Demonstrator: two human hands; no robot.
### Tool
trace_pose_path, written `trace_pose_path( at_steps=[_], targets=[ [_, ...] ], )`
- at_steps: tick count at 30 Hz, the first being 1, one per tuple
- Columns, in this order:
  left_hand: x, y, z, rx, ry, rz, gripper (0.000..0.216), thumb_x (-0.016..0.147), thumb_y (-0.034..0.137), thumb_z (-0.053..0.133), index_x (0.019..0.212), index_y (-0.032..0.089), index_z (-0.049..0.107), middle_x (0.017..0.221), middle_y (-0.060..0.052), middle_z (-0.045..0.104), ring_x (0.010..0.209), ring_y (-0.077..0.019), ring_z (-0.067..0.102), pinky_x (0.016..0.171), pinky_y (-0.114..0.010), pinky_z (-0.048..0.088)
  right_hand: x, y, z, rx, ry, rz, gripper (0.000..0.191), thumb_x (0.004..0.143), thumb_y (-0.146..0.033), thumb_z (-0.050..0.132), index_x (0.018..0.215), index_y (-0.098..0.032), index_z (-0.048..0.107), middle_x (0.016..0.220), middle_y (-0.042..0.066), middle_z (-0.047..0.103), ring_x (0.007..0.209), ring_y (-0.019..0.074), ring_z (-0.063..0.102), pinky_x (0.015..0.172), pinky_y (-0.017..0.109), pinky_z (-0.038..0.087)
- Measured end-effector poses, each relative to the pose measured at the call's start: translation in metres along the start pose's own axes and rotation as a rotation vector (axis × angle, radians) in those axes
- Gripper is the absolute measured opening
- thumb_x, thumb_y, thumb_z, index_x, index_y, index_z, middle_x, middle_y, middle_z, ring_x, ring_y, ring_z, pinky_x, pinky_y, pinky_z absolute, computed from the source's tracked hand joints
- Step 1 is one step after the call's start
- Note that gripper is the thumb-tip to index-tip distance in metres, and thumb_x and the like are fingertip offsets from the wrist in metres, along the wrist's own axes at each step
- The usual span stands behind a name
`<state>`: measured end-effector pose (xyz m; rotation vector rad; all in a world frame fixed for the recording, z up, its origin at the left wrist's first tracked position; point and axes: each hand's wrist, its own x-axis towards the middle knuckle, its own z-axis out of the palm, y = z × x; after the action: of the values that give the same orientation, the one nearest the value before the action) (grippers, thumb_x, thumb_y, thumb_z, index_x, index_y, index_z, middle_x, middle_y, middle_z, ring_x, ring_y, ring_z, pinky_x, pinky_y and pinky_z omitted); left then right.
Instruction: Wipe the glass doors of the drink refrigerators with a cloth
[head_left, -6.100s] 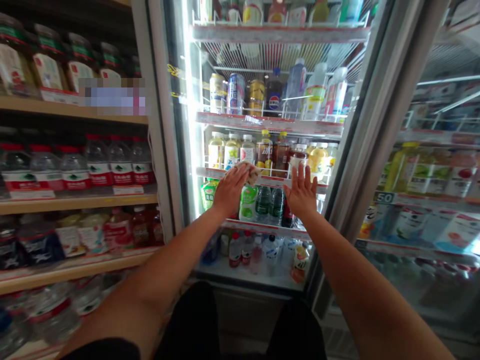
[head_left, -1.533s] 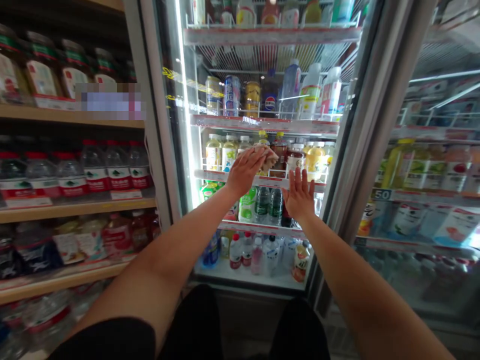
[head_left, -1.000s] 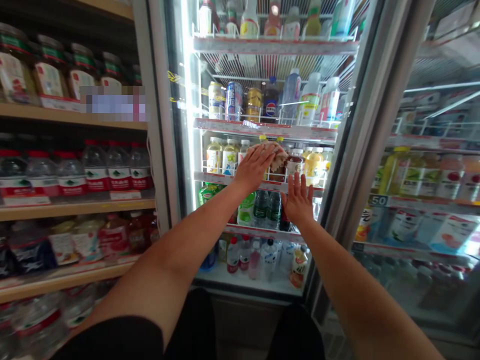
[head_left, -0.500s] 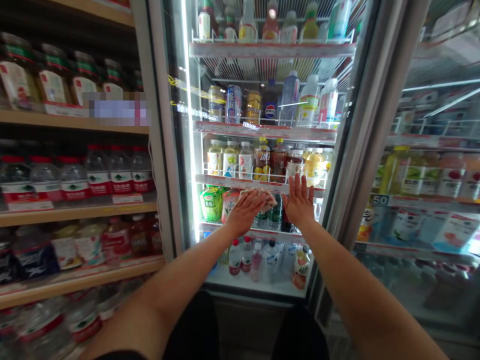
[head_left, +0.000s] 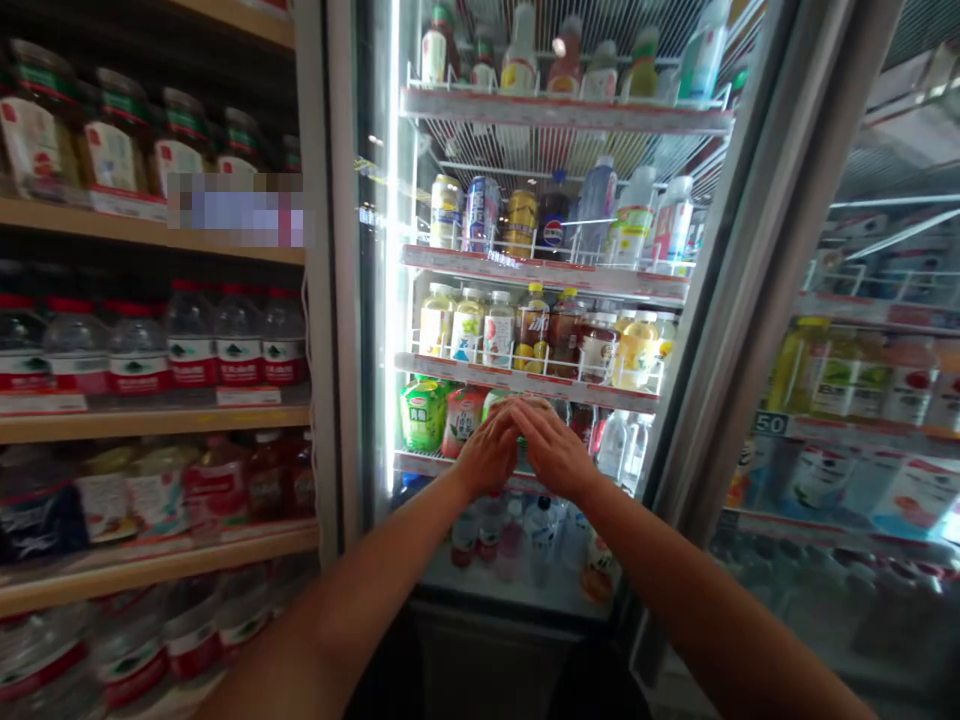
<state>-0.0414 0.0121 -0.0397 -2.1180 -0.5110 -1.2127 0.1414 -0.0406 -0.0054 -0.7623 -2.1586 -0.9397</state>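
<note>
My left hand (head_left: 487, 450) presses a pale pink cloth (head_left: 538, 403) to the cooler's glass door (head_left: 450, 520). Only a sliver of the cloth shows at the fingertips. My right hand (head_left: 556, 447) meets it from the other side, its fingers stretched out and laid against the left fingers, over the cloth's area. Whether the right fingers also grip the cloth is hidden. Behind the glass, level with the hands, stand a green drink pack (head_left: 422, 412) and a red pack (head_left: 460, 420).
Lit cooler shelves (head_left: 540, 375) hold rows of bottles and cans behind the door. A metal door frame (head_left: 739, 300) runs down the right, with another glass-fronted cooler beyond. Wooden shelves (head_left: 150, 425) of bottled drinks stand close on the left.
My right hand has moved left and slightly down from beside the cloth to meet my left hand. The left hand has shifted little, and the camera view has tilted slightly.
</note>
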Motion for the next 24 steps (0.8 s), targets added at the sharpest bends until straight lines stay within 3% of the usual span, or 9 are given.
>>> trace_pose_path(
  at_steps=[4, 9, 13, 18, 24],
  targets=[
    [-0.015, -0.014, -0.008, -0.024, 0.102, -0.040, 0.046, 0.090, 0.014, 0.047, 0.135, 0.019, 0.039, 0.148, -0.016, 0.042, 0.147, -0.0261, 0.030, 0.113, -0.051, 0.044, 0.010, -0.010, 0.023, -0.008, 0.016, 0.007, 0.062, 0.096, -0.014, 0.040, 0.156, -0.013, 0.027, 0.154, 0.013, 0.044, 0.137, 0.0241, 0.043, 0.113, 0.045, 0.038],
    [-0.020, -0.049, -0.026, 0.144, 0.231, -0.146, 0.049, 0.093, 0.019, 0.048, 0.141, 0.020, 0.037, 0.150, -0.016, 0.042, 0.150, -0.0284, 0.024, 0.118, -0.056, 0.032, 0.006, -0.013, 0.030, -0.135, -0.049, 0.019, 0.049, 0.097, -0.036, 0.055, 0.144, -0.024, 0.051, 0.149, 0.010, 0.050, 0.123, 0.0292, 0.048, 0.105, 0.048, 0.039],
    [-0.022, -0.069, -0.024, 0.284, 0.178, -0.246, 0.055, 0.096, 0.024, 0.045, 0.150, 0.019, 0.033, 0.158, -0.017, 0.032, 0.152, -0.0288, 0.013, 0.121, -0.055, 0.024, -0.014, -0.020, 0.036, -0.152, -0.121, -0.087, 0.043, 0.097, -0.033, 0.057, 0.139, -0.029, 0.056, 0.143, 0.008, 0.055, 0.120, 0.0271, 0.048, 0.099, 0.044, 0.039],
    [-0.028, -0.075, -0.013, 0.298, 0.184, -0.251, 0.059, 0.097, 0.027, 0.044, 0.153, 0.020, 0.030, 0.160, -0.012, 0.028, 0.152, -0.0273, 0.013, 0.123, -0.052, 0.019, -0.042, -0.036, 0.055, -0.110, -0.210, -0.266, 0.031, 0.097, -0.025, 0.056, 0.126, -0.026, 0.064, 0.134, 0.007, 0.062, 0.113, 0.0244, 0.051, 0.089, 0.041, 0.040],
    [-0.031, -0.076, -0.011, 0.286, 0.195, -0.256, 0.059, 0.097, 0.028, 0.043, 0.154, 0.022, 0.029, 0.161, -0.009, 0.025, 0.152, -0.0264, 0.013, 0.123, -0.051, 0.017, -0.039, -0.053, 0.069, -0.091, -0.242, -0.258, 0.029, 0.098, -0.026, 0.054, 0.124, -0.023, 0.064, 0.129, 0.009, 0.064, 0.109, 0.0230, 0.053, 0.086, 0.039, 0.040]
  ],
)
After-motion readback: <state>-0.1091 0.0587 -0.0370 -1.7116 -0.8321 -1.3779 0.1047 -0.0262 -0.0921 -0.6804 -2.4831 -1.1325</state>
